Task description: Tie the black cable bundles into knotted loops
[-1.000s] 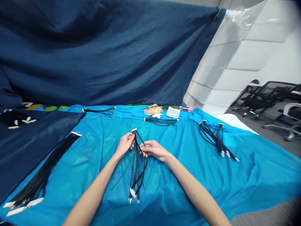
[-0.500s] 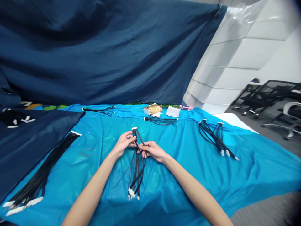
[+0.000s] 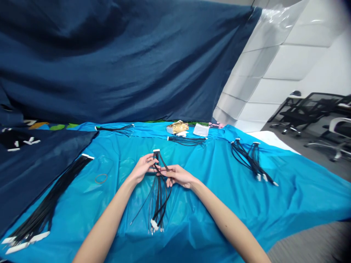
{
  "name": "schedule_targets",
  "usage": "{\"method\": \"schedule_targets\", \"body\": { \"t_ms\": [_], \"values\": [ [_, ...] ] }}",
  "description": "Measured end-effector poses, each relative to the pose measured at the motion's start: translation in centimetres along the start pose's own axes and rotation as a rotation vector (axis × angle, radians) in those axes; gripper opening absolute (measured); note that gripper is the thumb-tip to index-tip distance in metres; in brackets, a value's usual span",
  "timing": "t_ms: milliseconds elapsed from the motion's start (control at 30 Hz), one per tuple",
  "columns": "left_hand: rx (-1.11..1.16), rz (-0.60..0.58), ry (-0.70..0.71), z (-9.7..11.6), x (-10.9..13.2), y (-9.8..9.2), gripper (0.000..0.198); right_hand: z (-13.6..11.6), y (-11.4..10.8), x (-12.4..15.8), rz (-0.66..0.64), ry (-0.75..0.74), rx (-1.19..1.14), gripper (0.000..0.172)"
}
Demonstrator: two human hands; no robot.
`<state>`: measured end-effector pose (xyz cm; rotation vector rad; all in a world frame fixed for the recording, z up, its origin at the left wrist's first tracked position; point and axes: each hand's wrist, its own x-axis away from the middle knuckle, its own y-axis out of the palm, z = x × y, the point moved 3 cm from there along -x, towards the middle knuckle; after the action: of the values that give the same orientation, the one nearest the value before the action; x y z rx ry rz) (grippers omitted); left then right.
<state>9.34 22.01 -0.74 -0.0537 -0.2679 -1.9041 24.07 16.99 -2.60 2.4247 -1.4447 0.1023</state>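
Note:
A black wire harness lies lengthwise in front of me, with a white connector at its far end and another white connector among the loose wire ends near me. Just below the far connector, my left hand is closed on the harness wires. My right hand pinches some of the wires from the right, its fingertips close to those of my left hand. One thin wire strays out to the left of the bundle. The fingers hide part of the wires between them.
A thick bundle of black harnesses lies at left, near a thin rubber band. More harnesses rest at right, and others at the back by a gold tissue pack and a white packet. Blue sheeting covers the table.
My right fingers have shifted slightly on the wires, and the wires below have spread a little. Both hands stay at the same part of the harness.

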Motion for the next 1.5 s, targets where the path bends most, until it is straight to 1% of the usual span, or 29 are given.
{"method": "schedule_targets", "body": {
  "t_ms": [200,300,400,533,633,733,833,900,933,1000,1067,1167,1233,1300,1400,1467,1500],
  "values": [
    [0.098,0.002,-0.058,0.0,-0.1,-0.2,0.027,0.1,-0.6,0.0,0.006,0.008,0.002,0.037],
    [0.194,-0.001,-0.119,-0.1,-0.4,-0.7,0.023,-0.2,-1.2,0.1,0.006,0.016,0.001,0.036],
    [0.230,0.012,-0.173,-0.1,-0.7,-1.4,0.017,-0.6,-1.7,0.4,0.000,0.033,-0.020,0.035],
    [0.188,-0.012,-0.192,0.1,-0.8,-2.2,0.006,-1.2,-2.4,0.5,0.002,0.026,-0.100,0.030],
    [0.113,-0.033,-0.192,0.2,-0.8,-2.6,0.009,-1.4,-3.0,0.4,0.017,-0.024,-0.188,0.027],
    [0.047,-0.007,-0.192,0.0,-0.7,-2.8,0.014,-1.5,-3.3,0.3,0.040,-0.096,-0.273,0.026],
    [0.038,0.031,-0.187,-0.1,-0.6,-2.6,0.021,-1.6,-2.6,0.6,0.025,-0.144,-0.321,0.036],
    [0.053,0.052,-0.180,-0.1,-0.5,-2.3,0.027,-1.8,-1.5,1.0,-0.045,-0.159,-0.314,0.050],
    [0.066,0.055,-0.169,0.0,-0.4,-2.2,0.032,-1.8,-0.9,1.2,-0.102,-0.168,-0.295,0.058],
    [0.099,0.030,-0.125,0.2,-0.2,-1.9,0.045,-1.7,0.3,1.4,-0.194,-0.184,-0.224,0.073],
    [0.117,-0.031,-0.069,0.4,0.1,-1.5,0.058,-1.5,0.9,1.3,-0.222,-0.210,-0.113,0.084],
    [0.070,-0.140,-0.020,0.4,0.4,-1.1,0.074,-1.0,0.9,0.9,-0.174,-0.274,0.067,0.085],
    [0.028,-0.203,-0.004,0.3,0.6,-0.9,0.083,-0.6,0.8,0.6,-0.159,-0.283,0.145,0.085],
    [0.011,-0.251,0.010,0.2,0.7,-0.9,0.089,0.0,0.9,0.5,-0.208,-0.227,0.182,0.090],
    [0.028,-0.292,0.009,0.3,0.7,-0.9,0.091,0.6,1.3,0.6,-0.332,-0.116,0.193,0.095],
    [0.059,-0.281,-0.011,0.4,0.6,-1.0,0.086,0.7,1.6,0.8,-0.369,-0.082,0.193,0.094],
    [0.078,-0.259,-0.020,0.4,0.6,-1.0,0.083,0.6,1.6,0.8,-0.362,-0.079,0.188,0.092]
  ]
}}
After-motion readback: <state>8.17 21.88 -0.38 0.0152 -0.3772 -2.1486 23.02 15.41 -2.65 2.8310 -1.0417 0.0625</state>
